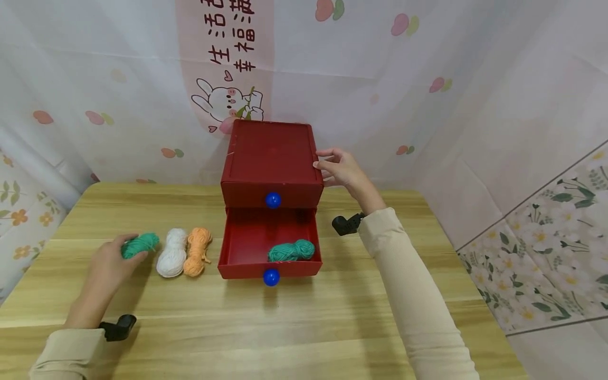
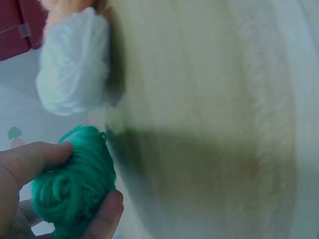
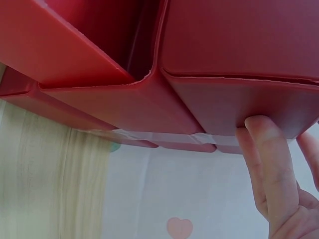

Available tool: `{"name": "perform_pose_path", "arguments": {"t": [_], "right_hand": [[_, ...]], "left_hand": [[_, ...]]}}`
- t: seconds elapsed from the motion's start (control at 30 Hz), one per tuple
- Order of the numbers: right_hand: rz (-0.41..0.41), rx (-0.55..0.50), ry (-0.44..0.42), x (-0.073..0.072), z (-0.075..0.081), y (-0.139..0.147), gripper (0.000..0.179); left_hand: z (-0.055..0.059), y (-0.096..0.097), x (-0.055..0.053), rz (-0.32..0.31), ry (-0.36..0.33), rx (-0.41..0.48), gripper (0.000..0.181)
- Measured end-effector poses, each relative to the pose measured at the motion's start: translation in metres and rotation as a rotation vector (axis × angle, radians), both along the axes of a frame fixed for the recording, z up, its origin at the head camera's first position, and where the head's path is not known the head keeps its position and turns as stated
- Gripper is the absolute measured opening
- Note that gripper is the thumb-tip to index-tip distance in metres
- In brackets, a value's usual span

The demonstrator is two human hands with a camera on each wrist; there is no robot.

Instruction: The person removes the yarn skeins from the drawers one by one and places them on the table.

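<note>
My left hand (image 1: 111, 261) grips a green yarn skein (image 2: 75, 181) between thumb and fingers, at the left of the table. Beside it lie a white yarn skein (image 1: 173, 253) and an orange yarn skein (image 1: 197, 252). A red drawer cabinet (image 1: 273, 153) stands at the back middle, its lower drawer (image 1: 247, 252) pulled out. Inside that drawer, toward the right, rests another green skein (image 1: 292, 250). My right hand (image 1: 343, 171) touches the cabinet's upper right side with its fingertips, the fingers fairly straight in the right wrist view.
The upper drawer is closed, with a blue round knob (image 1: 273, 200); a second blue knob (image 1: 271, 277) sits on the lower drawer's front. Behind the wooden table (image 1: 190, 327) hangs a printed curtain (image 1: 361, 68). Strips of clear tape (image 3: 164, 138) run along the cabinet side.
</note>
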State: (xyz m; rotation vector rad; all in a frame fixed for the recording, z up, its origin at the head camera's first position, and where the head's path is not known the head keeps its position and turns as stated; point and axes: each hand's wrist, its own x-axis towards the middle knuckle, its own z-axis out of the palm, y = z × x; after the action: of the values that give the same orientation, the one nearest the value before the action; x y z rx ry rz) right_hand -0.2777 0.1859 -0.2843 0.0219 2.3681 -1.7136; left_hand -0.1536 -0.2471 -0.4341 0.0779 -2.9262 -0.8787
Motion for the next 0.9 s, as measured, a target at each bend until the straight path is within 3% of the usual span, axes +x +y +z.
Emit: {"name": "perform_pose_path", "arguments": {"t": [0.17,0.4,0.6,0.9], "right_hand": [[0.002,-0.003,0.001,-0.001,0.0,-0.001,0.042],[0.001,-0.007,0.006,-0.001,0.001,0.001,0.043],[-0.002,-0.01,0.007,-0.001,0.001,0.001,0.043],[-0.003,-0.016,0.004,0.0,0.001,0.0,0.043]], "left_hand": [[-0.01,0.002,-0.003,-0.004,-0.045,0.014,0.05],[-0.008,0.007,-0.003,-0.027,-0.124,0.05,0.05],[-0.007,0.009,-0.004,0.015,-0.15,0.053,0.049],[-0.007,0.014,-0.01,0.085,-0.129,0.071,0.049]]}}
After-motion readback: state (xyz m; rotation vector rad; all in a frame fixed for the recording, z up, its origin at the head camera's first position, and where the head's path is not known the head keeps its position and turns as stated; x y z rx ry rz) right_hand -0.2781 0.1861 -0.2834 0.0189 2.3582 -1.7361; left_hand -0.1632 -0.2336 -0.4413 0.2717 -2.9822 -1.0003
